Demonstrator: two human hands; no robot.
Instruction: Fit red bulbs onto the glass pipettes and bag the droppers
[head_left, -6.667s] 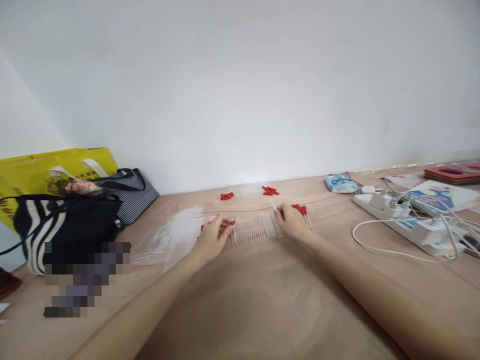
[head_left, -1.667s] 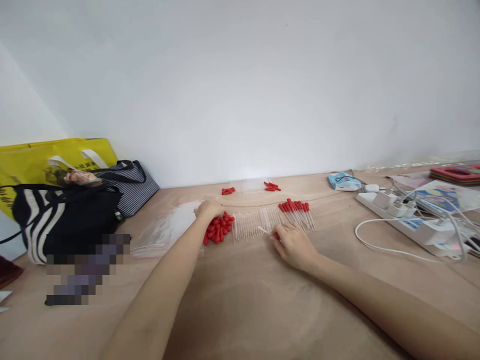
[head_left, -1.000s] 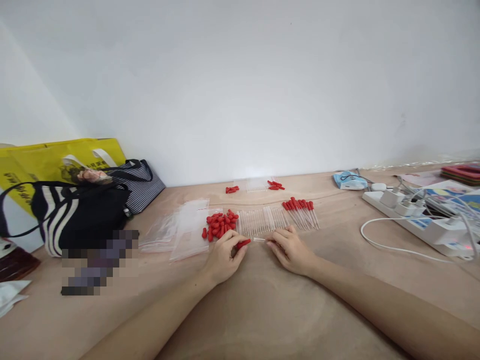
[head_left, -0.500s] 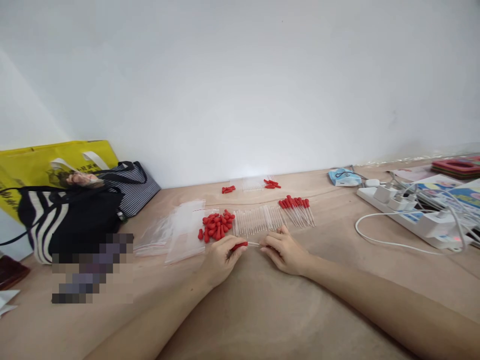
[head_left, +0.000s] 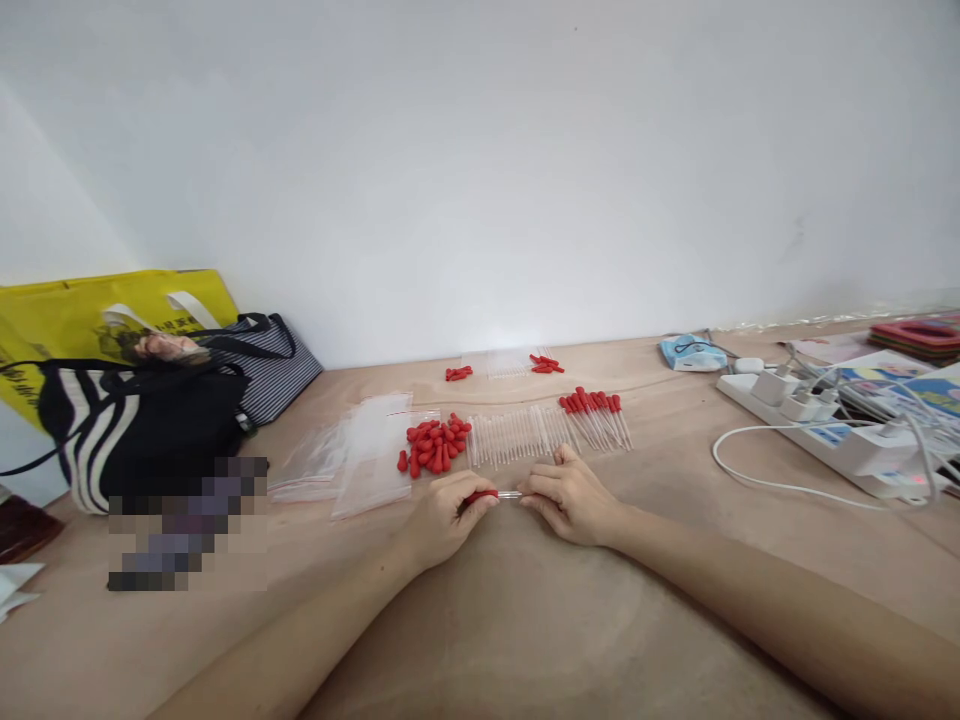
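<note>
My left hand (head_left: pixel 444 517) is closed on a red rubber bulb (head_left: pixel 484 495), whose end shows between thumb and forefinger. My right hand (head_left: pixel 568 500) pinches a thin clear glass tube (head_left: pixel 510 495) that lies in line with the bulb and meets its end. Just beyond my left hand lies a pile of red bulbs (head_left: pixel 431 447). A row of clear tubes (head_left: pixel 517 437) lies past both hands. To its right are several tubes with red bulbs on them (head_left: pixel 598 418).
Clear plastic bags (head_left: pixel 371 455) lie left of the bulb pile. More bulbs (head_left: pixel 547 364) sit near the wall. Black bag (head_left: pixel 157 430) and yellow bag (head_left: pixel 187 290) stand left; a blue mask (head_left: pixel 691 353) and a white power strip with cables (head_left: pixel 825 440) lie right.
The bulb and the tube now line up straight, where the tube was slightly angled before. Both hands stay almost in place; the camera view has shifted slightly.
</note>
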